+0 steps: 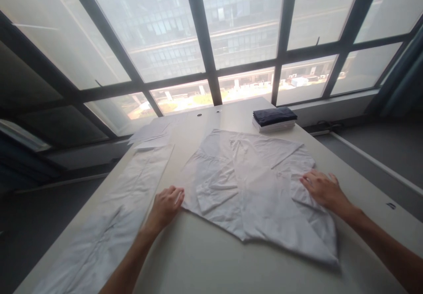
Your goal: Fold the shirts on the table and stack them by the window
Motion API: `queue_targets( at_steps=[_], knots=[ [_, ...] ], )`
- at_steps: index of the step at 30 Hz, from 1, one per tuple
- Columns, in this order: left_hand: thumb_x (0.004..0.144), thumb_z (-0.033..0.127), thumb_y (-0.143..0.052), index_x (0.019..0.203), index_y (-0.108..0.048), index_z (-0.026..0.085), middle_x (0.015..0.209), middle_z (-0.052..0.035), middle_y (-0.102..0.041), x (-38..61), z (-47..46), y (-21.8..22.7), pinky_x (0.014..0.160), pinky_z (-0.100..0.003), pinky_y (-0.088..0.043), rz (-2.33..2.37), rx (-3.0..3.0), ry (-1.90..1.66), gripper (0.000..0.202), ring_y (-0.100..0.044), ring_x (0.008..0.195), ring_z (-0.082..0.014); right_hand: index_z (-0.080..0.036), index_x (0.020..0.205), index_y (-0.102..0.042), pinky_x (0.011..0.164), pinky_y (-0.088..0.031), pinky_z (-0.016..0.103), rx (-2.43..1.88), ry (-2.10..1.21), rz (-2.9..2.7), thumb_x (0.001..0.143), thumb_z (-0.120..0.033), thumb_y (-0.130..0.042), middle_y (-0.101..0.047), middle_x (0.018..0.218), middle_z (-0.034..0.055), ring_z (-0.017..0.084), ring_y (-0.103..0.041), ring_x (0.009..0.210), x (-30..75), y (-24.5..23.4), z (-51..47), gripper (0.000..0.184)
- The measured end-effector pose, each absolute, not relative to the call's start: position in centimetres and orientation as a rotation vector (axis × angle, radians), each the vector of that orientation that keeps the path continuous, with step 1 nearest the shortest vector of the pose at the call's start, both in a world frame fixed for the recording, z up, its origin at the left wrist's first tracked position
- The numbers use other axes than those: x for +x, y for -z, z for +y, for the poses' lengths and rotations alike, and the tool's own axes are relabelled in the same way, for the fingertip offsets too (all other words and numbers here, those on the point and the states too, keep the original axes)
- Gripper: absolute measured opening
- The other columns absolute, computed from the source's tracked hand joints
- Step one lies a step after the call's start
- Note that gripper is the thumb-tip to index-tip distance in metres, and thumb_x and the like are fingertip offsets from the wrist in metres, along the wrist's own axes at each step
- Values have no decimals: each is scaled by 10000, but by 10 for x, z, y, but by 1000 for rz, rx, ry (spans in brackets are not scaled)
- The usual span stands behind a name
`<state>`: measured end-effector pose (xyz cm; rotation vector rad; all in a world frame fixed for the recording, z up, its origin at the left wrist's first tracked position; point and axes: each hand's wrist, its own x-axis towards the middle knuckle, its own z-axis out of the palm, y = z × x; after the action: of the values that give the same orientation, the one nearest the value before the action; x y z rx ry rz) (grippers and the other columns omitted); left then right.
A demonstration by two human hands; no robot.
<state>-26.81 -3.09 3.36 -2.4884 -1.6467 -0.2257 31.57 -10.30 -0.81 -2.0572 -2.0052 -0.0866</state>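
A white shirt [251, 188] lies spread and partly folded in the middle of the table [211, 258], creased, with its flaps turned in over the centre and its near edge running slantwise down toward the right. The left hand [167, 206] sits on the table at the shirt's left near corner, fingers curled under with their tips right at the hem; whether they pinch the fabric or only touch it cannot be told. The right hand [322, 190] lies flat on top of the shirt's right side, fingers spread apart and pointing left, palm down on a folded-in flap, gripping nothing. So the shirt stretches between the two hands, most of it beyond and between them, with its lower right corner reaching nearer the person than the right wrist. Left of the left hand, just beside the shirt but apart from it, a long white cloth [132, 197] lies flat along the table's left edge. At the far right corner of the table, well apart from both hands, stands a stack [274, 118] of folded clothes, a dark one on top of pale ones. Behind the table is a large window [211, 42] with dark frames
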Motion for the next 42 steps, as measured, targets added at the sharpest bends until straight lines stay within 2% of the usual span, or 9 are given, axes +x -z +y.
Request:
queue_targets(
  at_steps=[5,9,18,21,24,29,34,37,42],
  knots=[
    [1026,367,-445,1112,-691,237,982,-60,-675,-263,-83,-36,845,-340,-440,-1679,-2526,199,291,-633,907,-212,-211,986,-640,1035,-287,746,-2057,118,-2076,1027,-373,-318,-693,1120,143,303,-636,1055,326,7,-74,363],
    [1011,378,-451,1121,-682,243,942,-70,-660,-256,-125,-26,782,-355,-447,-1733,-2478,269,290,-639,877,-232,-203,978,-651,1034,-259,783,-1960,206,-2155,1016,-294,-314,-697,1126,158,340,-577,1185,325,16,-63,350],
    [954,336,-484,891,-642,272,837,-69,-634,-240,-177,-18,695,-379,-487,-1879,-2429,523,182,-637,781,-254,-163,1180,-629,1062,-317,725,-1881,101,-2129,1010,-263,-348,-645,1313,207,358,-529,1308,331,29,-41,342],
    [961,327,-484,888,-649,264,908,-70,-666,-246,-167,-23,759,-373,-523,-1870,-2515,603,191,-656,852,-249,-159,1253,-615,1098,-295,694,-1869,67,-2121,1016,-269,-356,-603,1385,222,369,-494,1357,331,27,-41,368],
    [947,325,-528,1006,-685,268,1082,-82,-691,-257,-156,-23,873,-374,-536,-1766,-2602,664,177,-661,1000,-252,-161,1278,-622,1129,-305,648,-1775,47,-2115,998,-271,-399,-573,1432,208,361,-469,1389,327,22,-54,375],
    [944,334,-563,1073,-707,270,1180,-89,-693,-270,-147,-16,916,-389,-543,-1676,-2676,596,204,-657,1072,-259,-192,1265,-648,1142,-396,535,-1538,-86,-2143,978,-307,-471,-600,1419,144,297,-488,1387,312,17,-103,356],
    [943,345,-596,1151,-701,286,1285,-94,-662,-286,-149,-21,993,-394,-536,-1618,-2811,522,241,-632,1182,-260,-244,1279,-648,1116,-454,505,-1436,-138,-2150,976,-337,-526,-579,1444,109,292,-493,1381,299,12,-159,339],
    [909,345,-656,1181,-709,314,1343,-85,-644,-296,-154,-33,1053,-408,-514,-1584,-2905,463,279,-603,1256,-270,-274,1246,-668,1075,-495,485,-1416,-188,-2163,973,-351,-557,-600,1405,98,292,-526,1346,305,13,-184,304],
    [861,319,-727,1180,-724,321,1402,-92,-615,-308,-163,-50,1085,-410,-495,-1569,-3044,372,319,-566,1318,-277,-282,1091,-732,953,-567,441,-1432,-199,-2152,935,-382,-630,-679,1195,102,285,-644,1151,338,26,-210,211]
  ],
)
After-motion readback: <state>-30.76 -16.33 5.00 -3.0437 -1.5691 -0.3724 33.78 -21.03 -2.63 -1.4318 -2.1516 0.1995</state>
